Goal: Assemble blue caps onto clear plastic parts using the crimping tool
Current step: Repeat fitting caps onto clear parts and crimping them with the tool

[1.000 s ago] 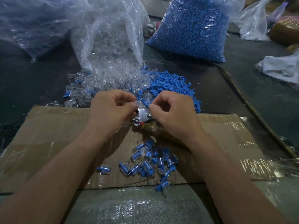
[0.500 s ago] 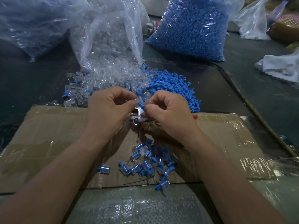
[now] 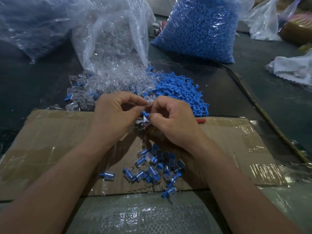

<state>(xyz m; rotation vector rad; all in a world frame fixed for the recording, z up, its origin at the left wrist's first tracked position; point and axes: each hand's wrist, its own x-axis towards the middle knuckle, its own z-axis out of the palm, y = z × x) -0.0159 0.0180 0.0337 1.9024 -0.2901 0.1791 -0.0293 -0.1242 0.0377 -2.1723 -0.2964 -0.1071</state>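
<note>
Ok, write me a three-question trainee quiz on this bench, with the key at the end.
1. True or false: the finished clear-and-blue pieces lie on the brown cardboard sheet, nearer the person than the left hand and right hand.
2. Where does the loose heap of blue plastic caps lie? A) left of the heap of clear plastic parts; B) right of it; C) on the cardboard.
3. Fill in: the two hands pinch a small blue plastic cap and a clear plastic part above the metal crimping tool, whose handle tip is coloured ___.

Key: 1 true; 2 B; 3 red.
</note>
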